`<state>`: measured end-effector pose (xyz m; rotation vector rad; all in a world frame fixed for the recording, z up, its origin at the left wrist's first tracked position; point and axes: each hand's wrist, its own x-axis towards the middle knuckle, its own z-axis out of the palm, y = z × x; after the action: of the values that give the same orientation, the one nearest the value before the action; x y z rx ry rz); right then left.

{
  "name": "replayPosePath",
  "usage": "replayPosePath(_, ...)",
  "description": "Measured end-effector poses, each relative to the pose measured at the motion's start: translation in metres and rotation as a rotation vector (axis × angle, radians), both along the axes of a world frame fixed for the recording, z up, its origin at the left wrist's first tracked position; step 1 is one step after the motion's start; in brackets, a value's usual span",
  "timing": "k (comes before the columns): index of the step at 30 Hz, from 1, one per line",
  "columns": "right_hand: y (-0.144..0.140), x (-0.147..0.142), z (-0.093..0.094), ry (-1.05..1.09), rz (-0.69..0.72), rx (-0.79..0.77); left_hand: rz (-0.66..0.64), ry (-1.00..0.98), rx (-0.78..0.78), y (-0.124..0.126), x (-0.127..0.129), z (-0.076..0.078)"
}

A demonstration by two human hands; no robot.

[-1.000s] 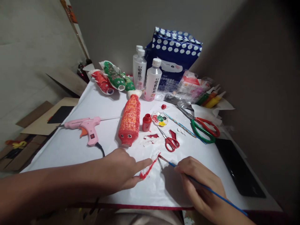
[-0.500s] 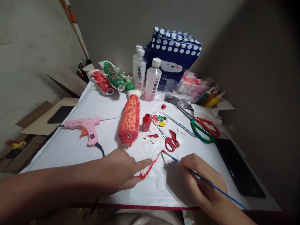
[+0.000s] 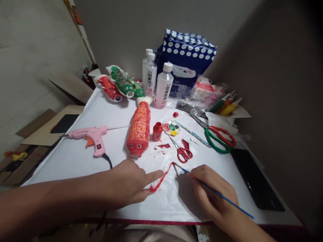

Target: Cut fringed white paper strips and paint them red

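A small curved piece point(image 3: 161, 177), white with red paint along it, lies on the white paper point(image 3: 75, 161) near the table's front edge. My left hand point(image 3: 131, 183) pins it with forefinger and thumb. My right hand point(image 3: 214, 195) holds a thin blue-handled paintbrush point(image 3: 222, 198), and the brush tip touches the piece's upper end. Just beyond stand a red painted bottle fish point(image 3: 139, 129), a small red paint bottle point(image 3: 157, 131) and a round paint palette point(image 3: 171, 127).
A pink glue gun point(image 3: 91, 136) lies at the left with its cord. Small red scissors point(image 3: 183, 151) and large green scissors point(image 3: 217, 134) lie right of the palette. White bottles point(image 3: 163, 85), red and green bottle fish point(image 3: 118, 85), a blue dotted bag point(image 3: 188, 60) and paint tubes point(image 3: 225, 106) stand at the back.
My right hand has shifted slightly, drawing the brush tip along the upper end of the piece, where more red shows. My left hand has stayed still.
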<state>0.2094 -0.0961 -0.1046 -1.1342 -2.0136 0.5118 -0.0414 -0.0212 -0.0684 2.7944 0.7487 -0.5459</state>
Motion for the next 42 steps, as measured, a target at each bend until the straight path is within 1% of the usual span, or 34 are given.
replayPosePath(2, 0.001, 0.0005, 0.0002, 0.004, -0.019, 0.021, -0.01, -0.01, 0.002, -0.0005, -0.0002, 0.0)
replayPosePath(3, 0.001, 0.0009, -0.0001, 0.005, -0.003, 0.036, -0.014, -0.013, 0.007, -0.0008, -0.0005, -0.0007)
replayPosePath(8, -0.0033, 0.0023, -0.0048, -0.076, 0.138, 0.051, -0.019, -0.059, 0.056, -0.002, -0.0028, -0.0062)
replayPosePath(11, -0.005, 0.0025, -0.0054, -0.081, 0.181, 0.054, -0.024, -0.066, 0.046, -0.002, -0.0031, -0.0057)
replayPosePath(16, -0.0022, 0.0019, -0.0018, -0.03, 0.108, 0.075, -0.007, 0.006, 0.009, -0.0004, -0.0002, -0.0004)
replayPosePath(20, -0.002, 0.0019, -0.0026, -0.059, 0.16, 0.055, -0.011, 0.021, -0.016, 0.0, 0.0009, 0.0014)
replayPosePath(22, -0.0028, 0.0021, -0.0038, -0.049, 0.164, 0.061, -0.012, 0.021, -0.014, -0.0006, 0.0002, 0.0007)
replayPosePath(26, -0.0018, 0.0017, -0.0041, -0.044, 0.1, 0.064, -0.003, -0.05, 0.006, -0.002, -0.0026, -0.0033)
replayPosePath(28, -0.0004, 0.0011, -0.0031, -0.058, 0.131, 0.057, -0.001, -0.07, 0.007, -0.002, -0.0033, -0.0048)
replayPosePath(31, 0.0006, 0.0004, -0.0016, -0.044, 0.158, 0.066, 0.001, -0.053, 0.006, -0.0014, -0.0029, -0.0044)
replayPosePath(35, 0.0003, 0.0004, -0.0011, -0.038, 0.098, 0.059, -0.013, -0.021, 0.008, -0.0008, -0.0017, -0.0021)
replayPosePath(39, 0.0002, -0.0001, -0.0004, -0.055, 0.137, 0.076, -0.02, 0.001, 0.023, -0.0012, -0.0017, -0.003)
replayPosePath(42, -0.0003, -0.0006, 0.0002, -0.051, 0.083, 0.091, -0.022, -0.014, 0.04, -0.0017, -0.0023, -0.0037)
